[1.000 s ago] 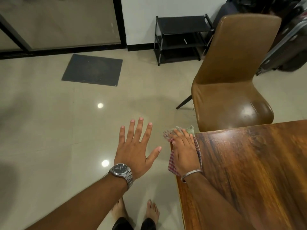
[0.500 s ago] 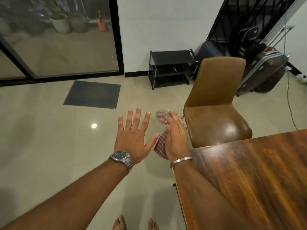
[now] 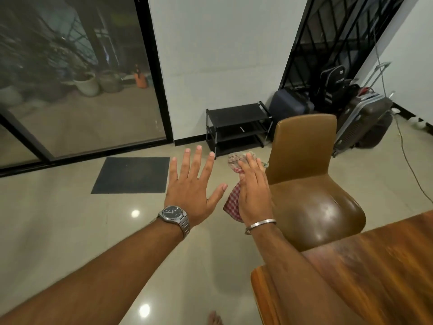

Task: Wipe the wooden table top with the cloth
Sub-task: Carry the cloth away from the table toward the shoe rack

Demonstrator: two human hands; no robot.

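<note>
A person's two bare arms reached forward over a tiled floor (image 3: 70, 231). The left hand (image 3: 191, 195), with a watch (image 3: 174, 215) on its wrist, was flat with its fingers (image 3: 185, 165) spread wide, holding nothing. The right hand (image 3: 254, 195) held a red checked cloth (image 3: 232, 202) under its palm, off the wooden tabletop (image 3: 375, 266), beside a brown chair (image 3: 309, 184).
</note>
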